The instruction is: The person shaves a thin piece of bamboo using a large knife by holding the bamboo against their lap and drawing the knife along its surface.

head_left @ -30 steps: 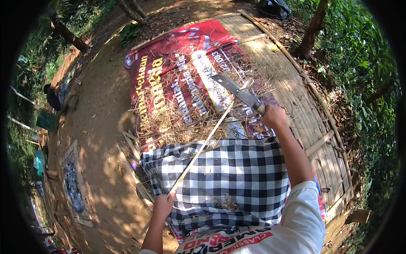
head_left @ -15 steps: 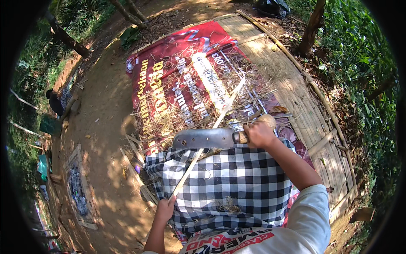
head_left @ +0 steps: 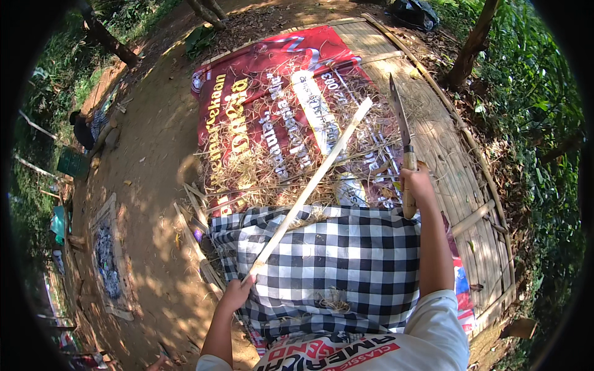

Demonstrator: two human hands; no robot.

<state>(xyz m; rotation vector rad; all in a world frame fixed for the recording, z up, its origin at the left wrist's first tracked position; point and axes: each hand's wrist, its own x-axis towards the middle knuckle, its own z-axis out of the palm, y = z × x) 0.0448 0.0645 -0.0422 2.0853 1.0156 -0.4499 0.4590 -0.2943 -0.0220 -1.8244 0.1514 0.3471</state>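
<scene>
My left hand (head_left: 236, 293) is closed round the near end of a long pale bamboo strip (head_left: 307, 188). The strip slants away to the upper right, over the checked cloth on my lap and the red banner. In my right hand (head_left: 417, 184) is a machete (head_left: 401, 117), gripped by its light wooden handle. Its blade points up and away from me, apart from the strip. A black-and-white checked cloth (head_left: 346, 260) covers my lap, with a small tuft of shavings (head_left: 334, 301) on it.
A red printed banner (head_left: 247, 136) strewn with thin shavings lies on a slatted bamboo platform (head_left: 442, 148). Bamboo pieces (head_left: 201, 253) jut out at its left edge. Bare earth (head_left: 148, 204) stretches left, with a framed ash pit (head_left: 110, 266). A person (head_left: 86, 130) is at the far left.
My right hand has swung the machete off the strip, up and to the right, turning the blade from sideways to upright. The strip's far end has shifted slightly right and up.
</scene>
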